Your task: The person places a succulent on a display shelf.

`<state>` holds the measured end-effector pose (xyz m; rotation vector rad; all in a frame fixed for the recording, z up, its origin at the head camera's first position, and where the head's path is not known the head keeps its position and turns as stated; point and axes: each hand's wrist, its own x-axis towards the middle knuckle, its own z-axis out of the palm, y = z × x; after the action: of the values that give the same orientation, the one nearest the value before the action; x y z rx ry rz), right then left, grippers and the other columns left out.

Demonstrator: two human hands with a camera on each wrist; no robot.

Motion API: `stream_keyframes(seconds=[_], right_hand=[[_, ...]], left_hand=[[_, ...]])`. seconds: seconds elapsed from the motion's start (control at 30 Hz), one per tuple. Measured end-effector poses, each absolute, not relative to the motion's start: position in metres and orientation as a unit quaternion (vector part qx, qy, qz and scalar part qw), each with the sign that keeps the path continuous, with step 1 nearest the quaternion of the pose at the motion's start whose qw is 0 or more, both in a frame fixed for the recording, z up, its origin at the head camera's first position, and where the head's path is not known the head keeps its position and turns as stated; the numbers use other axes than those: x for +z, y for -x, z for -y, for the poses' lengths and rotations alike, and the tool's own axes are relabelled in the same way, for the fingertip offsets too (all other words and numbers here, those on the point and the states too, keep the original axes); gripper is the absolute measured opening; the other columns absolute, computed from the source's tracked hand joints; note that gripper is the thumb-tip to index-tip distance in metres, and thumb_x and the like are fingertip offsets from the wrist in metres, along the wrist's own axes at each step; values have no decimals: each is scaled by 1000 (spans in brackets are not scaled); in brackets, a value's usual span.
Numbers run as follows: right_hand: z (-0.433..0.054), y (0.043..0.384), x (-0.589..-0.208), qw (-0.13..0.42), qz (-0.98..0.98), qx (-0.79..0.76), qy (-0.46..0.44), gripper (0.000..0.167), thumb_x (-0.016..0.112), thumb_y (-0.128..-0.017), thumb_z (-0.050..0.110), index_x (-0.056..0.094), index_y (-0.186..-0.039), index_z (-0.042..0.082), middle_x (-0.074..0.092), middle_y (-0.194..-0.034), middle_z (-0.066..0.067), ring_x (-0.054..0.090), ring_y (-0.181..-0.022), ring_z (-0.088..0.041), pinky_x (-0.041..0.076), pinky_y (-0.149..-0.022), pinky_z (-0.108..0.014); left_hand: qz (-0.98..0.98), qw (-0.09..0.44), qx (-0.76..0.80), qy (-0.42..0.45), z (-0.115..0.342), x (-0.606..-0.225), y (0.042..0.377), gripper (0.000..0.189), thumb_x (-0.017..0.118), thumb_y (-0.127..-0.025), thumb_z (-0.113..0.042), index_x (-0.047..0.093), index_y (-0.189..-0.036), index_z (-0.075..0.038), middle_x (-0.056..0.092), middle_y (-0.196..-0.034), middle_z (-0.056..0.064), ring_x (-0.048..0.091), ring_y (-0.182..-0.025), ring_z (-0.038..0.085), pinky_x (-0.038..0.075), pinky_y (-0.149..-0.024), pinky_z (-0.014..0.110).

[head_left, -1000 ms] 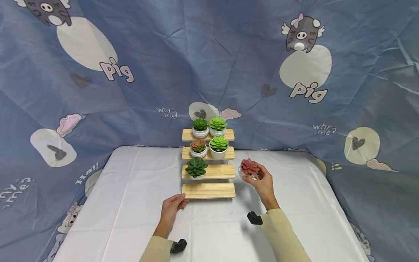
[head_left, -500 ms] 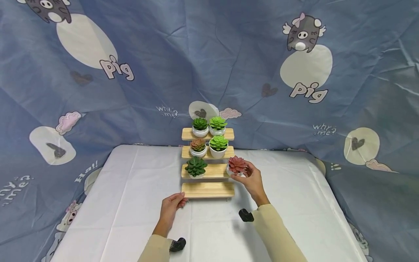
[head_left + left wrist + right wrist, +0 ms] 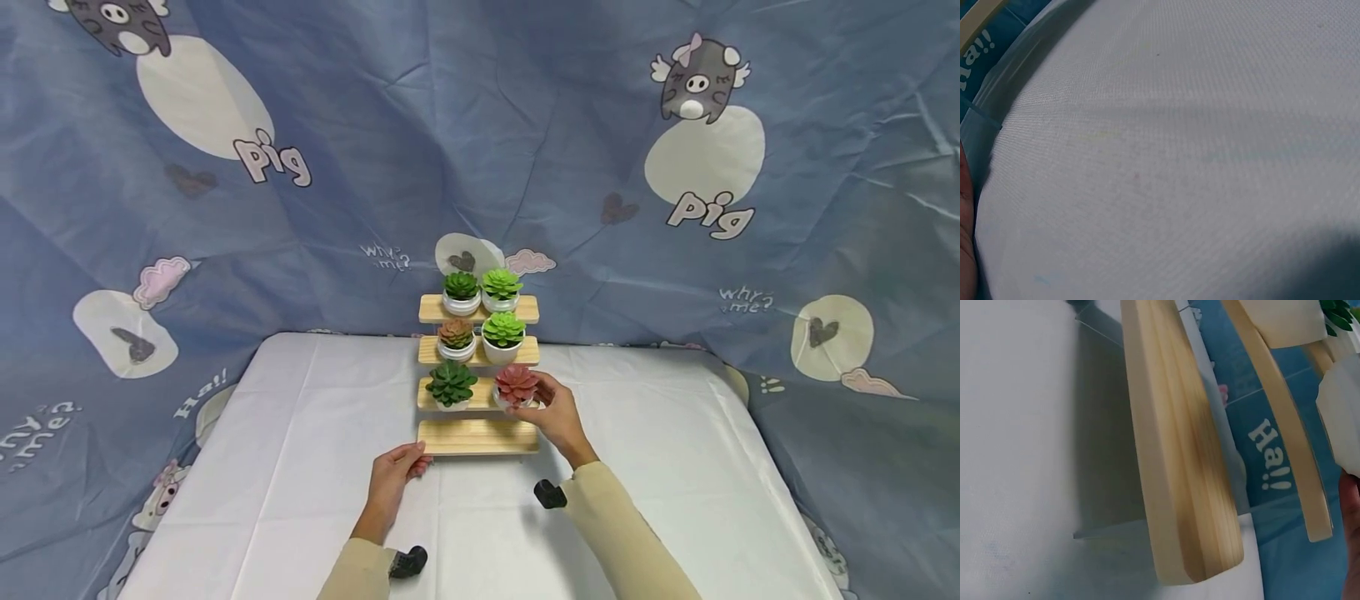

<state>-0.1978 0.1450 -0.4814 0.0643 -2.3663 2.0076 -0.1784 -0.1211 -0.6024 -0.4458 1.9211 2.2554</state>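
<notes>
My right hand (image 3: 558, 421) holds a red potted succulent (image 3: 516, 385) by its white pot, over the right half of the third step down of a tiered wooden plant stand (image 3: 476, 437). Whether the pot touches the step cannot be told. In the right wrist view the white pot (image 3: 1342, 415) shows at the right edge, fingers (image 3: 1350, 519) against it. With thumb and fingers, my left hand (image 3: 393, 475) grips the front left corner of the lowest step. A dark green potted succulent (image 3: 452, 383) stands on the third step's left half.
The second step bears a brownish potted succulent (image 3: 455, 337) and a bright green one (image 3: 502, 333). Another dark green succulent (image 3: 461, 292) and a bright green succulent (image 3: 501, 287) stand on top. A white cloth (image 3: 315, 433) covers the table, with a blue patterned curtain (image 3: 337, 167) behind.
My right hand has carried the red potted succulent leftward, from beside the stand to over its third step. My left hand has stayed at the lowest step's corner.
</notes>
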Motion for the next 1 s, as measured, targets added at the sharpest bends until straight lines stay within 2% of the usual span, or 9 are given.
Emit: stream_keyframes(seconds=[0.27, 0.6, 0.8, 1.0], right_hand=[[-140, 203, -483, -5, 762, 647, -32, 63, 79, -71, -8, 54, -128, -7, 56, -129, -24, 51, -124, -37, 40, -106, -41], [-138, 209, -486, -30, 757, 651, -33, 63, 76, -73, -12, 50, -131, -10, 53, -131, -28, 49, -125, -39, 42, -104, -41], [-144, 217, -507, -40, 745, 665, -32, 71, 78, -72, -11, 47, -136, -5, 49, -137, -25, 45, -130, -36, 39, -106, -36], [-159, 210, -509, -39, 753, 655, -41, 75, 78, -74, -8, 43, -140, 0, 47, -140, -21, 44, -131, -33, 40, -106, -35]], left_hand=[[-640, 69, 751, 147, 121, -603, 177, 32, 68, -91, -17, 65, -104, 12, 69, -75, 3, 61, -66, 7, 52, -60, 19], [-640, 70, 752, 142, 122, -603, 177, 30, 68, -92, -17, 65, -102, 11, 69, -76, 3, 60, -66, 7, 51, -60, 19], [-638, 63, 754, 143, 122, -605, 177, 30, 68, -91, -17, 65, -101, 11, 69, -74, 3, 60, -65, 7, 51, -59, 19], [-633, 59, 759, 142, 121, -607, 177, 30, 69, -91, -17, 65, -101, 11, 69, -74, 3, 61, -65, 8, 52, -59, 19]])
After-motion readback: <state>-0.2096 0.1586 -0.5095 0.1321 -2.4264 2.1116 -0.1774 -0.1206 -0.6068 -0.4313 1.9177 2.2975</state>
